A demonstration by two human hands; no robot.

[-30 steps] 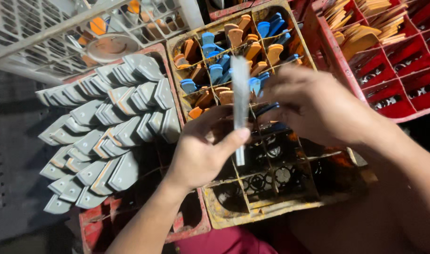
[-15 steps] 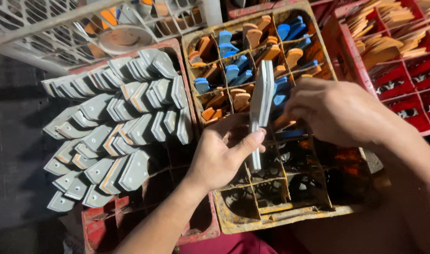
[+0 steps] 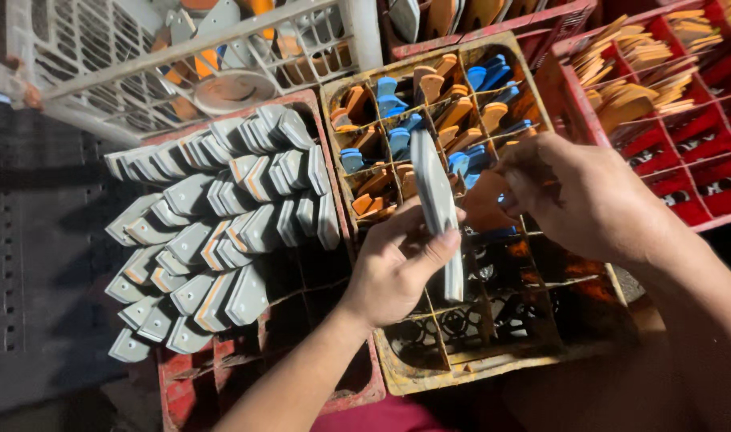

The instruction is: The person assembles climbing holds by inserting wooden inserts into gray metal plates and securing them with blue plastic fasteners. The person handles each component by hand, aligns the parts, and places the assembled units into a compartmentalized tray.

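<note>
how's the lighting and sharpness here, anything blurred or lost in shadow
Head view: the grey strip in the left hand is evenly lit and sharp; the right hand is slightly soft; the yellow crate's near, empty cells fall into deep shadow.

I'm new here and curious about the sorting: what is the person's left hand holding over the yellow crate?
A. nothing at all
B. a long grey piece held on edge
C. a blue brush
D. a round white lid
B: the left hand grips a long grey piece between thumb and fingers, above the yellow crate, while the right hand pinches an orange piece beside it.
</note>
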